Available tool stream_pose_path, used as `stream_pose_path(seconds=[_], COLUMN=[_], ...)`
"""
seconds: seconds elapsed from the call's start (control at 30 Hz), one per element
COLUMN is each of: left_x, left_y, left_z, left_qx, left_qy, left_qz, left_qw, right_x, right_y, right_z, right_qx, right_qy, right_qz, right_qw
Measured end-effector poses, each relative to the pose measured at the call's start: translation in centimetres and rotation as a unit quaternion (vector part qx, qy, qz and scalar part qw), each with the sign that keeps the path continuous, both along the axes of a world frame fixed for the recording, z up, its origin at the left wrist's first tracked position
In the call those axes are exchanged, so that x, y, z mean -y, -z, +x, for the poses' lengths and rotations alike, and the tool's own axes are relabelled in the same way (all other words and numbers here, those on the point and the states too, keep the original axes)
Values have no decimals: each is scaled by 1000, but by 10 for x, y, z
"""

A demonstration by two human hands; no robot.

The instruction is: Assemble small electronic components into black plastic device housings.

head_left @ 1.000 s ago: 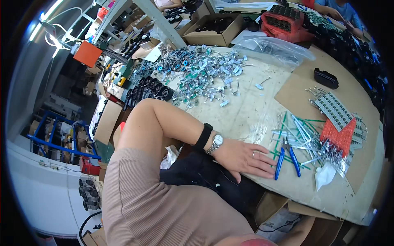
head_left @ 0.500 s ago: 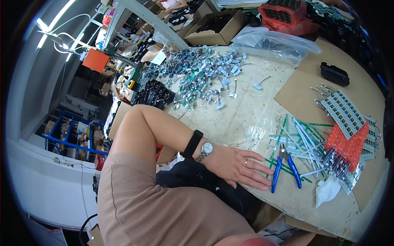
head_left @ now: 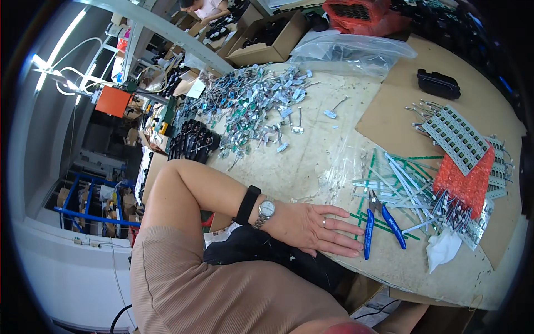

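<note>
My left hand [head_left: 311,228] lies palm down near the table's front edge, fingers stretched out and holding nothing. Just beyond its fingertips rests a pair of wire cutters [head_left: 395,227] with blue handles spread apart. Thin white and green strips [head_left: 397,181] lie scattered around the cutters' jaws. To their right, a panel of small circuit boards [head_left: 456,138] leans on red bubble wrap [head_left: 460,177], with wired pieces poking out below. A crumpled white tissue [head_left: 443,251] sits nearby. Part of my right forearm [head_left: 401,322] shows below the table edge; my right hand is out of sight.
Across the far left of the table [head_left: 278,172] spreads a heap of small wired circuit boards [head_left: 250,103]. A black case [head_left: 438,83] rests on a cardboard sheet [head_left: 384,114]. Behind are a clear plastic bag [head_left: 350,53], an open carton [head_left: 261,54] and another person [head_left: 208,8].
The whole view has shifted slightly, so the table contents appear a little further left and up. My left hand stays flat in the same place beside the cutters.
</note>
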State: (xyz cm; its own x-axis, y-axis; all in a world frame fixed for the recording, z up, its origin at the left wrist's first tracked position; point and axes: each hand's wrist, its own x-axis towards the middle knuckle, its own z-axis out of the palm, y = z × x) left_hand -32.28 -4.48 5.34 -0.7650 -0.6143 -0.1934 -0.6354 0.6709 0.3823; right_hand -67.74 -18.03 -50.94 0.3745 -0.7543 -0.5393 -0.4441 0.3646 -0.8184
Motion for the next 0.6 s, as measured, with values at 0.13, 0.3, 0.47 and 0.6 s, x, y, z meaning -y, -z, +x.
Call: stream_pose_path(seconds=[0.13, 0.3, 0.47, 0.6], left_x=[0, 0, -1, 3], left_y=[-1, -5, -5, -6], left_z=[-3, -4, -3, -3], left_qx=[2, 7, 12, 23], left_qy=[-3, -10, -14, 2], left_qz=[4, 0, 12, -5], left_qw=[1000, 1000, 1000, 1000], right_x=[-16, -33, -50, -68], right_y=[-3, -12, -27, -44], right_z=[6, 14, 10, -13], right_qx=[-1, -3, -14, -36], right_qy=[14, 30, 64, 112], right_qz=[-4, -12, -23, -34], right_qw=[1000, 999, 998, 993])
